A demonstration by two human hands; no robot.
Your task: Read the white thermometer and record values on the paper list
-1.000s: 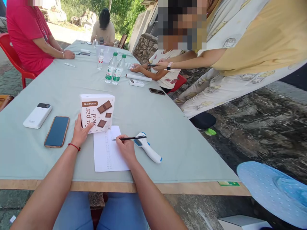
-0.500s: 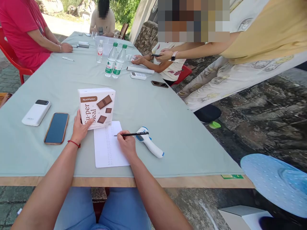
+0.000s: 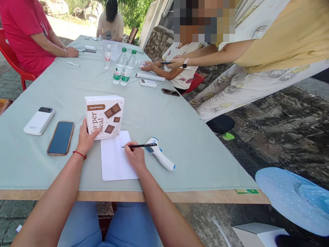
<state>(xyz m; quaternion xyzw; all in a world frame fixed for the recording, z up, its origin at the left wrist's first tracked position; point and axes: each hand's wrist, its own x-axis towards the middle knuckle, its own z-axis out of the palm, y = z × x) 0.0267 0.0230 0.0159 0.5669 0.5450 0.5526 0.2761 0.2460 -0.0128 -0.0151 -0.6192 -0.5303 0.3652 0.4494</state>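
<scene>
Left hand [image 3: 86,139] holding box [image 3: 106,116], right hand [image 3: 136,158] pen [image 3: 144,145].

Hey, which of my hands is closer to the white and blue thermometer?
Right. Your right hand, holding the black pen, is just left of the thermometer; your left hand is farther left, holding the box.

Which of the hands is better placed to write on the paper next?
The right hand, it seems: it holds the black pen with its tip at the paper, while the left hand grips the white box.
</scene>
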